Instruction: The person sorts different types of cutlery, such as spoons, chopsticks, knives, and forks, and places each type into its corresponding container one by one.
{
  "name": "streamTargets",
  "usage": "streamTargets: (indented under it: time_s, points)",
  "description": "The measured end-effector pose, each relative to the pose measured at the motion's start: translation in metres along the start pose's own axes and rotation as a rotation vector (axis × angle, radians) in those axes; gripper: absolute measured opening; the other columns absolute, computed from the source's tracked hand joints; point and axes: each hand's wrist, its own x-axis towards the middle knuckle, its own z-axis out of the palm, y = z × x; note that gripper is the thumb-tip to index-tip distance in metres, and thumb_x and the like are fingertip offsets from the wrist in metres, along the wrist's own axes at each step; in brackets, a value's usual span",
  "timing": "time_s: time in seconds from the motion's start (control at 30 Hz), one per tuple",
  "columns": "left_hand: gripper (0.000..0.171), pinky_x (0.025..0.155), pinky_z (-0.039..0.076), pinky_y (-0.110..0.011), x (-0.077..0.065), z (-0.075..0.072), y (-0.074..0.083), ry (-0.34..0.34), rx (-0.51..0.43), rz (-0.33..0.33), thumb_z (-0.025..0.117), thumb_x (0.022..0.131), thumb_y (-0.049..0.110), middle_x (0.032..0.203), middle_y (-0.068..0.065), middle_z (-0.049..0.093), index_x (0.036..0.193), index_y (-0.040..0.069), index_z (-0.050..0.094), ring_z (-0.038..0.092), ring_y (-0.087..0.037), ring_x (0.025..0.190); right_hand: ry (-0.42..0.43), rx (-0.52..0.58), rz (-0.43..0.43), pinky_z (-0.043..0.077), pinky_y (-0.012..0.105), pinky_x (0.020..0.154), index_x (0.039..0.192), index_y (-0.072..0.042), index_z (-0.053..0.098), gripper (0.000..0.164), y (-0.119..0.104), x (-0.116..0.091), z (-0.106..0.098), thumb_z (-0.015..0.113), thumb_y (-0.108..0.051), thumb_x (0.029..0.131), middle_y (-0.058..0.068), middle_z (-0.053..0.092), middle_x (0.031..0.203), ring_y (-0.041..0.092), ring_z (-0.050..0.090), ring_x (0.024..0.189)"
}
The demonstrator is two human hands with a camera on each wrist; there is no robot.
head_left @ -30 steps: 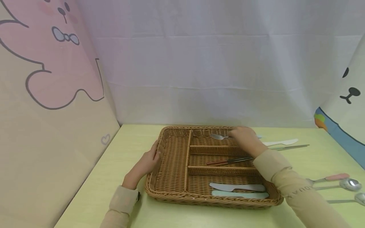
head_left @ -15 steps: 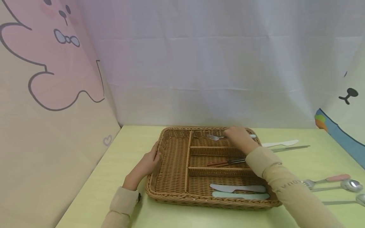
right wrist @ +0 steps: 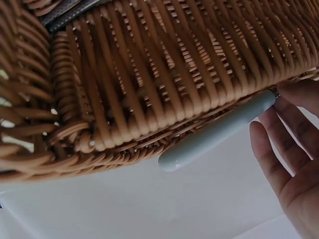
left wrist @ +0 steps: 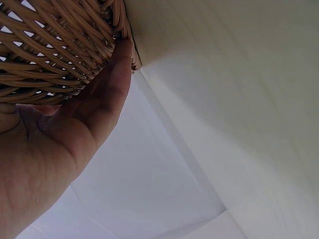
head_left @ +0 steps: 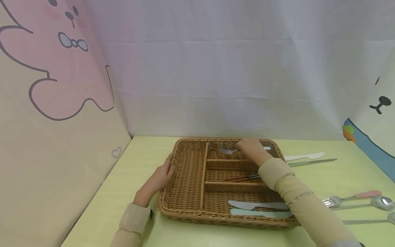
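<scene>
In the head view, my left hand [head_left: 161,175] grips the left side of a brown wicker cutlery tray [head_left: 187,171], thumb at the rim. The left wrist view shows its fingers [left wrist: 113,84] along the woven outer wall. My right hand [head_left: 252,148] is over the tray's back right compartment and pinches a fork [head_left: 227,151] near the neck. The fork's tines point left, and its pale blue handle [right wrist: 219,130] shows behind the hand in the right wrist view. Red-brown-handled chopsticks [head_left: 237,178] lie in the middle compartment, partly hidden by the right sleeve.
A grey-blue knife [head_left: 256,205] and a mint knife [head_left: 259,213] lie in the front compartment. Right of the tray are a white knife [head_left: 308,156], green chopsticks [head_left: 314,162], a pink-handled fork [head_left: 355,197] and spoons [head_left: 382,203]. A curtain [head_left: 216,85] hangs behind.
My right hand has moved left with the fork, bringing its handle from past the tray's right rim to over the back compartment. The left hand has stayed on the tray.
</scene>
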Motion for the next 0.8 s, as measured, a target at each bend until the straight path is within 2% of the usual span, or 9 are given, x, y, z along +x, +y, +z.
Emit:
streamTargets:
  time_s: [0.23, 0.37, 0.43, 0.5, 0.6, 0.7, 0.77, 0.8]
  points:
    - [0.058, 0.049, 0.042, -0.024, -0.001, 0.000, 0.000, -0.014, -0.008, 0.002, 0.034, 0.100, 0.016, 0.119, -0.031, 0.052, 0.147, 0.001, 0.003, 0.049, -0.011, 0.047, -0.009, -0.021, -0.019, 0.051, 0.034, 0.060, 0.072, -0.009, 0.066, 0.013, -0.001, 0.004, 0.007, 0.067, 0.004, 0.076, 0.005, 0.064, 0.070, 0.019, 0.060, 0.065]
    - [0.059, 0.045, 0.040, -0.024, -0.002, -0.001, 0.001, -0.019, -0.014, -0.012, 0.035, 0.100, 0.016, 0.094, -0.020, 0.060, 0.147, 0.003, 0.002, 0.043, -0.011, 0.042, -0.038, -0.045, -0.017, 0.049, 0.034, 0.056, 0.067, -0.009, 0.063, 0.018, -0.004, 0.006, 0.008, 0.066, 0.005, 0.077, 0.005, 0.062, 0.066, 0.018, 0.057, 0.060]
    - [0.059, 0.043, 0.039, -0.025, -0.002, -0.001, 0.001, -0.024, -0.014, -0.021, 0.034, 0.100, 0.016, 0.079, -0.013, 0.057, 0.147, 0.003, 0.001, 0.040, -0.012, 0.040, -0.057, -0.066, -0.015, 0.049, 0.034, 0.054, 0.066, -0.009, 0.062, 0.019, -0.006, 0.007, 0.008, 0.065, 0.005, 0.079, 0.006, 0.061, 0.066, 0.018, 0.056, 0.058]
    - [0.059, 0.043, 0.039, -0.025, -0.002, -0.001, 0.001, -0.028, -0.011, -0.024, 0.034, 0.100, 0.016, 0.074, -0.011, 0.054, 0.147, 0.004, 0.001, 0.040, -0.012, 0.040, -0.069, -0.093, -0.018, 0.049, 0.034, 0.055, 0.068, -0.009, 0.062, 0.018, -0.007, 0.007, 0.008, 0.064, 0.004, 0.080, 0.006, 0.061, 0.066, 0.019, 0.056, 0.059]
    - [0.058, 0.048, 0.042, -0.026, -0.001, -0.001, 0.001, -0.016, -0.004, -0.011, 0.034, 0.100, 0.016, 0.092, -0.021, 0.060, 0.147, 0.002, 0.003, 0.047, -0.012, 0.047, -0.080, -0.129, -0.029, 0.051, 0.034, 0.058, 0.071, -0.008, 0.063, 0.014, -0.009, 0.008, 0.009, 0.064, 0.002, 0.081, 0.007, 0.061, 0.068, 0.020, 0.057, 0.062]
    - [0.058, 0.053, 0.044, -0.026, -0.001, 0.000, 0.001, -0.006, -0.001, 0.001, 0.035, 0.100, 0.016, 0.116, -0.030, 0.055, 0.146, 0.000, 0.005, 0.054, -0.012, 0.055, -0.098, -0.127, -0.032, 0.052, 0.035, 0.062, 0.074, -0.006, 0.064, 0.010, -0.008, 0.009, 0.014, 0.064, 0.002, 0.081, 0.008, 0.061, 0.071, 0.021, 0.058, 0.066]
    - [0.058, 0.053, 0.045, -0.026, -0.001, 0.000, 0.001, -0.005, -0.003, 0.001, 0.035, 0.100, 0.015, 0.120, -0.031, 0.052, 0.146, 0.000, 0.005, 0.055, -0.013, 0.056, -0.114, -0.110, -0.030, 0.052, 0.035, 0.063, 0.075, -0.006, 0.064, 0.010, -0.006, 0.010, 0.016, 0.064, 0.002, 0.081, 0.009, 0.060, 0.072, 0.021, 0.058, 0.068]
    - [0.058, 0.053, 0.045, -0.026, -0.001, 0.000, 0.001, -0.003, -0.004, 0.002, 0.035, 0.100, 0.015, 0.122, -0.032, 0.051, 0.146, -0.001, 0.005, 0.056, -0.012, 0.057, -0.091, -0.106, -0.043, 0.051, 0.035, 0.062, 0.075, -0.007, 0.064, 0.009, -0.001, 0.012, 0.026, 0.066, 0.001, 0.080, 0.008, 0.060, 0.072, 0.021, 0.057, 0.067]
